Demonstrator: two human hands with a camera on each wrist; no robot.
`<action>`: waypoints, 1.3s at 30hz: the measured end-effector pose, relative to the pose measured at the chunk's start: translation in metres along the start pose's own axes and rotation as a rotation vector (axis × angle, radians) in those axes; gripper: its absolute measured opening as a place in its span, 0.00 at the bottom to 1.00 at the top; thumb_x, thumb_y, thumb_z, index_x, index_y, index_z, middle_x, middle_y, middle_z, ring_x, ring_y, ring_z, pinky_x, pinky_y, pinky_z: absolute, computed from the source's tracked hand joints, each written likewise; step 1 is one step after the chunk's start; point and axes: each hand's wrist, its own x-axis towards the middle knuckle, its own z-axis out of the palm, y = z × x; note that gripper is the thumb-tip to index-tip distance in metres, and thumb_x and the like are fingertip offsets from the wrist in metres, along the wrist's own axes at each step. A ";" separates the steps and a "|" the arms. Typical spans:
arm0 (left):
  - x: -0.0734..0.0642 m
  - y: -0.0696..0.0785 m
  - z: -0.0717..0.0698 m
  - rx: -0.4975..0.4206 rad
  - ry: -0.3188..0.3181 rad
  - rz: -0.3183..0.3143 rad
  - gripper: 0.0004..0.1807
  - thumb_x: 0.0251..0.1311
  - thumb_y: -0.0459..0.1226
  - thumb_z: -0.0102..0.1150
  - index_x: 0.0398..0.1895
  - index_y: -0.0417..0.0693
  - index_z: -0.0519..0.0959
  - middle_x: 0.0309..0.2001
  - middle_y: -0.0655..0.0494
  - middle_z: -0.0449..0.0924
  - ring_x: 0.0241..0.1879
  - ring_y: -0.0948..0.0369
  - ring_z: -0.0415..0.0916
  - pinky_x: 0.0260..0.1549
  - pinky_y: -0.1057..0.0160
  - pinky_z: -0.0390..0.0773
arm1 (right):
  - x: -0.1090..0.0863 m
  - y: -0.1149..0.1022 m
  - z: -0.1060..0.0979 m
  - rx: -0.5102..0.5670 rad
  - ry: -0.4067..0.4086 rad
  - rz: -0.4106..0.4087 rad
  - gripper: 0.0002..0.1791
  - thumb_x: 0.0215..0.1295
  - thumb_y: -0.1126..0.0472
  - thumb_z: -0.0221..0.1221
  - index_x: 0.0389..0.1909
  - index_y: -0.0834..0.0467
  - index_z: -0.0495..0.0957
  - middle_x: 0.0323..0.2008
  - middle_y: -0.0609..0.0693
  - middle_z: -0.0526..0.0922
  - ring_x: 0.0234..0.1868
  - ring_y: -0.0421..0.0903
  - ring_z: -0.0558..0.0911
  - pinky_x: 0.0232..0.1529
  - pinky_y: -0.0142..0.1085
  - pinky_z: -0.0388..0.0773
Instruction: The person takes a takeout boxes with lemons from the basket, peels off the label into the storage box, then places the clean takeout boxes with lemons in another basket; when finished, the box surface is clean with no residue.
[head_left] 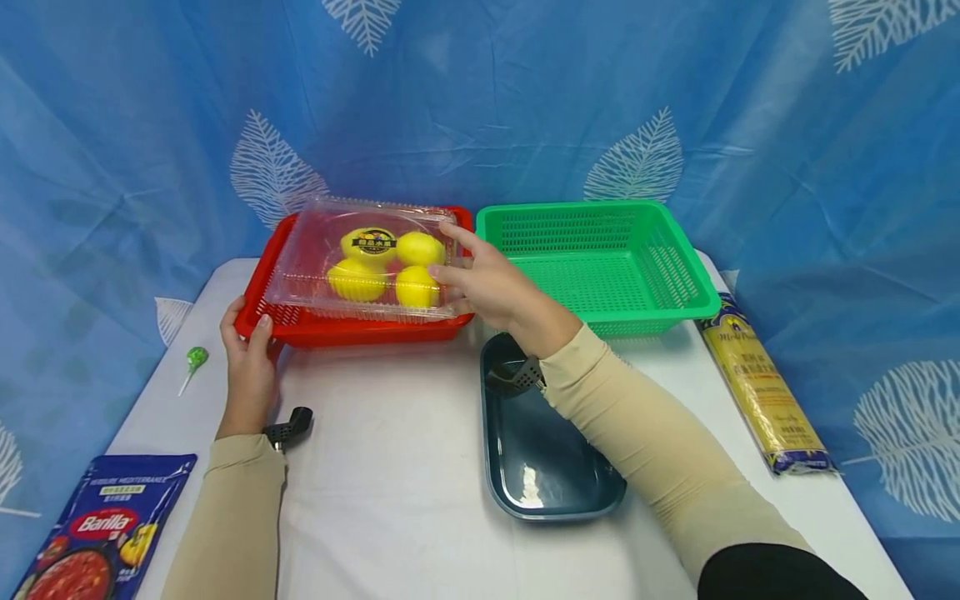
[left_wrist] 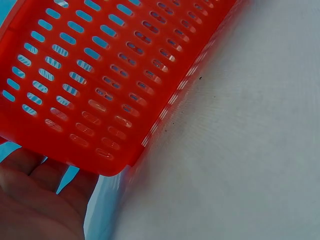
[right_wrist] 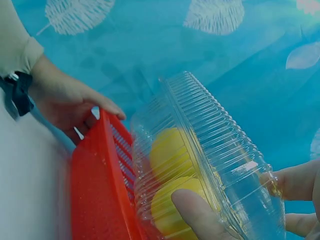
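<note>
My right hand point(head_left: 501, 292) grips the right end of a clear plastic clamshell box point(head_left: 303, 271) with several yellow, lemon-like fruits point(head_left: 358, 282) inside and a dark label on its lid. The box is over the red basket point(head_left: 367, 335), its left side tilted into or above the opening; whether it touches the bottom I cannot tell. At the basket's front left corner, my left hand point(head_left: 251, 371) holds the rim, thumb at the front and fingers on the outer side. The right wrist view shows the thumb point(right_wrist: 197, 212) pressed on the side of the box.
A green basket point(head_left: 600, 321) stands right of the red one. In front lies a dark blue tray point(head_left: 551, 467), partly under my right forearm. A yellow pasta pack point(head_left: 761, 379) lies at the right edge, a green lollipop point(head_left: 197, 358) at left, and a Barilla sauce pouch point(head_left: 105, 525) front left.
</note>
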 end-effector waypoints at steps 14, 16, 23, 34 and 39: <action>0.002 0.003 -0.002 -0.052 -0.012 0.003 0.41 0.76 0.48 0.60 0.81 0.72 0.47 0.80 0.60 0.49 0.77 0.57 0.53 0.66 0.60 0.71 | -0.052 0.013 -0.004 0.082 -0.088 -0.027 0.44 0.75 0.68 0.63 0.84 0.39 0.57 0.75 0.58 0.64 0.57 0.62 0.82 0.44 0.59 0.86; 0.001 0.003 -0.002 -0.073 -0.025 0.002 0.41 0.75 0.47 0.62 0.81 0.73 0.47 0.80 0.59 0.50 0.76 0.56 0.55 0.62 0.61 0.75 | -0.059 0.017 -0.004 0.071 -0.094 -0.019 0.44 0.74 0.68 0.64 0.84 0.39 0.57 0.77 0.57 0.60 0.60 0.62 0.80 0.44 0.59 0.86; 0.001 0.003 -0.008 -0.106 -0.075 -0.006 0.39 0.78 0.45 0.58 0.81 0.73 0.47 0.80 0.53 0.47 0.73 0.54 0.59 0.54 0.65 0.80 | -0.086 0.030 -0.004 -0.009 -0.139 -0.030 0.43 0.74 0.68 0.63 0.83 0.37 0.59 0.79 0.55 0.56 0.62 0.59 0.79 0.44 0.55 0.87; 0.000 0.006 -0.009 -0.018 -0.101 -0.014 0.37 0.80 0.47 0.53 0.82 0.73 0.45 0.81 0.54 0.47 0.77 0.54 0.52 0.61 0.68 0.74 | -0.110 0.058 0.003 -0.069 -0.219 0.011 0.45 0.73 0.65 0.66 0.83 0.37 0.58 0.77 0.58 0.59 0.67 0.62 0.73 0.49 0.52 0.86; -0.005 0.008 -0.004 -0.044 -0.095 0.008 0.37 0.80 0.45 0.53 0.83 0.70 0.45 0.81 0.53 0.47 0.78 0.51 0.51 0.66 0.66 0.70 | -0.111 0.075 0.006 -0.107 -0.206 0.076 0.44 0.71 0.62 0.68 0.81 0.32 0.60 0.76 0.58 0.62 0.66 0.58 0.75 0.50 0.49 0.86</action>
